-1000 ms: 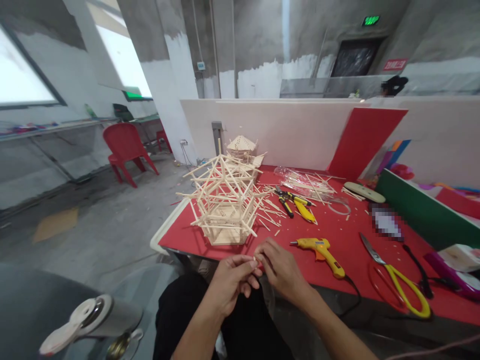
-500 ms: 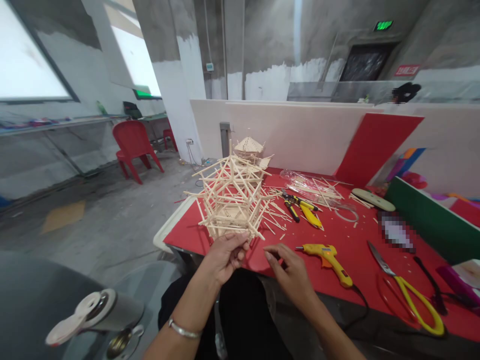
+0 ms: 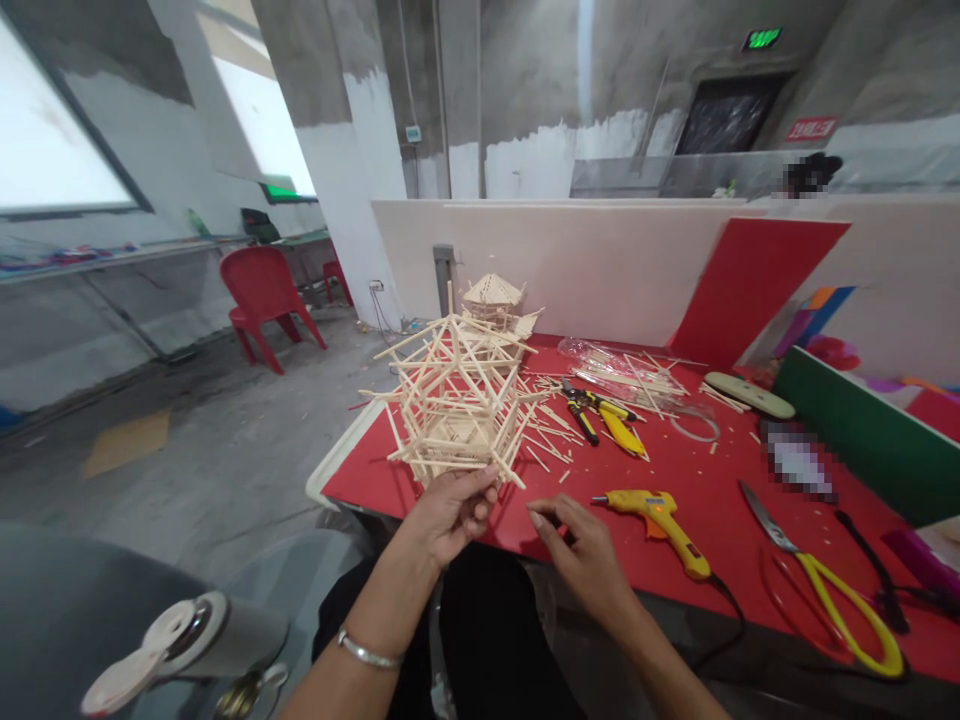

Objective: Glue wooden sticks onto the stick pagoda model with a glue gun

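Observation:
A pavilion model made of thin wooden sticks [image 3: 457, 400], with a pointed open roof frame, stands at the near left of the red table. At its lower front edge, the thumb and fingers of my left hand [image 3: 454, 510] pinch one of its sticks. My right hand [image 3: 581, 540] hovers by the table's front edge, apart from the model, with fingers curled in and thumb close to the forefinger. Whatever may be inside that curl is hidden. To its right lies a yellow hot glue gun [image 3: 660, 515], an orange light showing on its body.
Behind is a second stick pavilion [image 3: 493, 295] with a filled-in roof. Loose sticks [image 3: 551, 435], yellow-black pliers [image 3: 589, 410] and large yellow-handled scissors [image 3: 817, 580] lie on the red tabletop [image 3: 517, 515]. A lidded cup [image 3: 225, 635] stands at the lower left.
The model's top has shifted slightly to the left, with my left hand still pinching its front. The view has moved a little; my right hand looks nearly unchanged.

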A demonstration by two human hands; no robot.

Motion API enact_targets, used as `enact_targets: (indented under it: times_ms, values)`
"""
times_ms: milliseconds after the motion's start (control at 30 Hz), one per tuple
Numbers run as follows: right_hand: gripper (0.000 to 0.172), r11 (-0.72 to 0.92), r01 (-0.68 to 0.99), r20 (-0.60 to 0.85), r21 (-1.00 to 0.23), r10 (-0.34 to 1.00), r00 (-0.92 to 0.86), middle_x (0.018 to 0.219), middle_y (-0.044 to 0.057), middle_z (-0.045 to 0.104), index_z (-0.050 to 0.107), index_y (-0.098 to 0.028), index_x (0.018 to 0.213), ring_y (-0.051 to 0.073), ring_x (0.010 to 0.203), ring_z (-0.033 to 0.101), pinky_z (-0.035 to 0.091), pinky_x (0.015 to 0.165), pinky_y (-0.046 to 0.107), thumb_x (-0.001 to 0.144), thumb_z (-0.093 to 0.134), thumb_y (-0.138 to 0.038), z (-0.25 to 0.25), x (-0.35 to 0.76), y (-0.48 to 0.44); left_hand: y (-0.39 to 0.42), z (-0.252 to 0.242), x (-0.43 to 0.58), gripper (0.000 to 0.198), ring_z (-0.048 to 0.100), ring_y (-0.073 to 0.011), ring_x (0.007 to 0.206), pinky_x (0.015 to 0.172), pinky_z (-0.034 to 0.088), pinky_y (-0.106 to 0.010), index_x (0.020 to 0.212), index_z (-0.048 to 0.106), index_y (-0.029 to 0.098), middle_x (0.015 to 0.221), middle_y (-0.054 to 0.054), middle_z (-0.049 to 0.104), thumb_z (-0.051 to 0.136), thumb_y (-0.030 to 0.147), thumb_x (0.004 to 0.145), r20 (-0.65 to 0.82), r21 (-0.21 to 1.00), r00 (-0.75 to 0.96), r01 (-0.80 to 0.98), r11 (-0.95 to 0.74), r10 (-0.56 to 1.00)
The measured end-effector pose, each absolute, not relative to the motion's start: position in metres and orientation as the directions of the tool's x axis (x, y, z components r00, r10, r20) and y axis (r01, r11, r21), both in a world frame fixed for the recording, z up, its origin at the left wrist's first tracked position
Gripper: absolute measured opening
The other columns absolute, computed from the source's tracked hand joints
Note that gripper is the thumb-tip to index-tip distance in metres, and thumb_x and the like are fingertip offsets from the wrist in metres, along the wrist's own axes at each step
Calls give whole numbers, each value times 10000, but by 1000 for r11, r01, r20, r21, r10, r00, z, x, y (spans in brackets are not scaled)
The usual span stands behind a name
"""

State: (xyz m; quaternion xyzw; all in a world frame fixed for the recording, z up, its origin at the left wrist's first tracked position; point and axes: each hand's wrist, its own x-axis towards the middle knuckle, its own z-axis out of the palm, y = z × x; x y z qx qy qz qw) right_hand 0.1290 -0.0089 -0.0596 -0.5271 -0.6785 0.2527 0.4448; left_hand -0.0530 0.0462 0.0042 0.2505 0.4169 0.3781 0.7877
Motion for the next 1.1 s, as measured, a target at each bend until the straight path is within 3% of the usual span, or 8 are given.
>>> enact_targets:
  times_ms: [533, 1100]
  values:
    - [214, 338, 470, 358, -816, 933, -50, 853, 54, 654, 656, -204, 931, 172, 797, 603, 458, 694, 263, 913, 471, -309, -60, 133, -9, 58, 2, -59, 182, 422, -12, 363, 289, 259, -86, 688, 585, 77, 560, 8, 544, 672, 205, 782, -520, 569, 532, -369, 735, 669]
    - [184, 344, 455, 368, -821, 929, -38, 824, 28, 652, 663, -210, 931, 141, 737, 593, 434, 629, 230, 902, 496, -284, -49, 127, -4, 63, -2, -61, 189, 415, -13, 373, 297, 256, -86, 672, 588, 77, 540, 14, 525, 712, 205, 735, -498, 562, 574, -357, 746, 650]
